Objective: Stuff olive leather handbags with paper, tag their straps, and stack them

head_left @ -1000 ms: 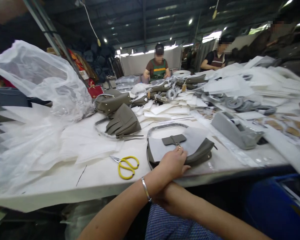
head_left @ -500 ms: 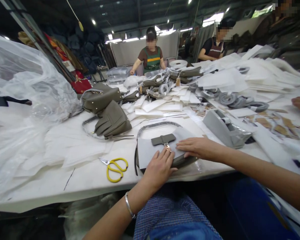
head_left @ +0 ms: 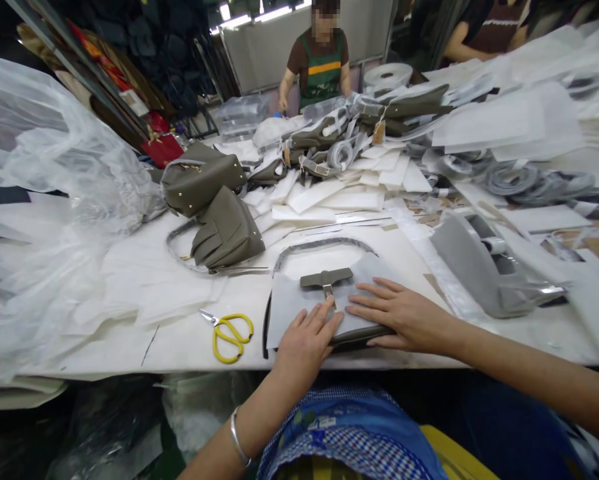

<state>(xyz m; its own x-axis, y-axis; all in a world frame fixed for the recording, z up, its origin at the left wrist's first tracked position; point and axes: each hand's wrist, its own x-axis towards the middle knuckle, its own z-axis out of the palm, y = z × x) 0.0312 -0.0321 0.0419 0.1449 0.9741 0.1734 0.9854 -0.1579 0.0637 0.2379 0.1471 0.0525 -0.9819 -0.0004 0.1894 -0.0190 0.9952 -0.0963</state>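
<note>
An olive-grey handbag [head_left: 362,338] lies flat at the table's front edge, with a sheet of pale tissue paper [head_left: 285,308] over its face. Its flap tab [head_left: 326,277] with a metal clasp shows on top of the paper, and the wrapped handle [head_left: 324,243] arches away behind. My left hand [head_left: 306,340] rests flat on the paper, fingertips at the clasp. Flat on the paper's right side lies my right hand [head_left: 396,313], its fingers spread. Yellow-handled scissors [head_left: 232,338] lie on the table to the left of the bag.
Two olive handbags [head_left: 228,230] stand at the left, beside crumpled clear plastic [head_left: 104,167]. Behind are heaped bags, straps and white paper sheets [head_left: 312,200]. A grey wrapped piece [head_left: 479,267] sits at the right. Across the table stands a co-worker in a green apron [head_left: 324,73].
The view has tipped downward. My right hand's fingers have spread out over the paper, and my left hand has shifted slightly off the clasp, baring more of it.
</note>
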